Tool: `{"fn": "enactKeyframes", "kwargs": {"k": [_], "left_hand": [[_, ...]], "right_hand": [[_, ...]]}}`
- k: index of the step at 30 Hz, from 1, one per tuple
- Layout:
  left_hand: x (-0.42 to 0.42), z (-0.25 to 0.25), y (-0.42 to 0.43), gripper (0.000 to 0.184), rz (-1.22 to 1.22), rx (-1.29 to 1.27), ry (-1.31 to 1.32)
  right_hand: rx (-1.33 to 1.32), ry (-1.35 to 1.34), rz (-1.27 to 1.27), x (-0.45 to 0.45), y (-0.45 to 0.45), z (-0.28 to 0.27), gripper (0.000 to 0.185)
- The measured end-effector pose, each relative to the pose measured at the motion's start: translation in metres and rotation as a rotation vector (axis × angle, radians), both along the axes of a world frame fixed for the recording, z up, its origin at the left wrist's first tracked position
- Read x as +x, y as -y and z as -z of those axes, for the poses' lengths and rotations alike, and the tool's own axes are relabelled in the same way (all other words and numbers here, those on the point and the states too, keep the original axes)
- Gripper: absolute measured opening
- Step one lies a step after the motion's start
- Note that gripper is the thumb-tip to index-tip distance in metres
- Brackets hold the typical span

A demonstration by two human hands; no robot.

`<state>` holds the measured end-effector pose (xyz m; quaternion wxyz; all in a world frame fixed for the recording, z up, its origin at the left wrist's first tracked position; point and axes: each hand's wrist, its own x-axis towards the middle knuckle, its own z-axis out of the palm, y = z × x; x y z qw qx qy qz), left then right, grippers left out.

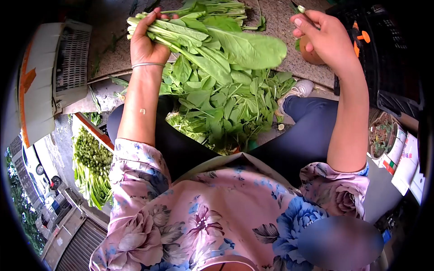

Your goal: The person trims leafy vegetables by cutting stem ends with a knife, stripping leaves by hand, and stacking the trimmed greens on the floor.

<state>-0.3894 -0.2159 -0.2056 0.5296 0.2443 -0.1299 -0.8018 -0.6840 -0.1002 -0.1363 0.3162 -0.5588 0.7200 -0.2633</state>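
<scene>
A bunch of leafy greens (203,40) is gripped in my left hand (148,43), with the pale stalk ends poking out past the fingers and the broad leaves pointing right. My right hand (323,38) is raised at the upper right, its thumb and fingers pinched on what looks like a thin stalk (301,8) with a pale end; most of it is hidden. Below the bunch, a heap of loose green leaves (226,106) lies between my knees. More greens (221,11) rest on the stone surface behind the bunch.
A dark plastic crate (384,67) stands at the right, near an orange object (360,36). At the left are a white perforated basket (72,58) and a pile of bundled greens (92,162). A potted plant (382,135) sits lower right. Stone slab (275,27) lies ahead.
</scene>
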Motion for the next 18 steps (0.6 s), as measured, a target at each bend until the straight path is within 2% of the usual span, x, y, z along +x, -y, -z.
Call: {"fn": "enactKeyframes", "kwargs": {"k": [2, 3, 7, 9, 10, 12, 14, 18], "left_hand": [[0.002, -0.001, -0.001, 0.013, -0.039, -0.046, 0.074], [0.002, -0.002, -0.003, 0.019, -0.064, -0.075, 0.114], [0.005, 0.001, 0.001, 0.017, -0.131, -0.042, 0.280], [0.008, -0.003, -0.001, 0.014, -0.030, -0.157, 0.517], [0.007, -0.007, -0.006, 0.013, 0.048, -0.247, 0.479], [-0.007, -0.015, -0.023, 0.013, -0.112, -0.260, 0.649], [-0.003, -0.017, -0.023, 0.011, -0.066, -0.333, 0.691], [0.000, -0.022, -0.027, 0.006, 0.010, -0.500, 0.845]], "right_hand": [[-0.009, -0.058, 0.001, 0.001, -0.001, -0.002, 0.034], [-0.023, -0.054, 0.001, 0.001, -0.002, -0.002, 0.034], [0.004, -0.015, -0.004, -0.002, -0.003, 0.008, 0.033], [0.025, -0.038, -0.037, -0.004, -0.003, 0.013, 0.032], [0.025, -0.053, -0.059, -0.006, -0.003, 0.015, 0.032], [0.063, -0.071, -0.077, -0.014, -0.001, 0.024, 0.030], [0.093, -0.090, -0.089, -0.022, 0.003, 0.038, 0.029], [0.263, 0.077, -0.066, -0.032, 0.009, 0.081, 0.022]]}}
